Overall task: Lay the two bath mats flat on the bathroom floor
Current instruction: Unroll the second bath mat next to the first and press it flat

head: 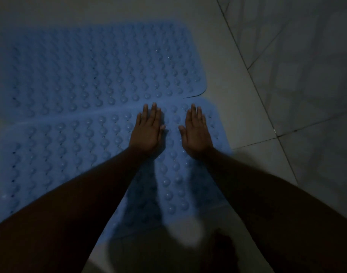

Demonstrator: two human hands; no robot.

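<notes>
Two blue bath mats covered in round bumps lie side by side on the pale floor. The far mat is spread flat. The near mat lies just in front of it, its far edge slightly overlapping the far mat's near edge. My left hand and my right hand press palm-down on the near mat's right part, fingers straight and together, a small gap between them. My forearms hide part of the near mat.
Pale floor tiles surround the mats. A tiled wall rises at the right, close to the mats' right ends. The light is dim.
</notes>
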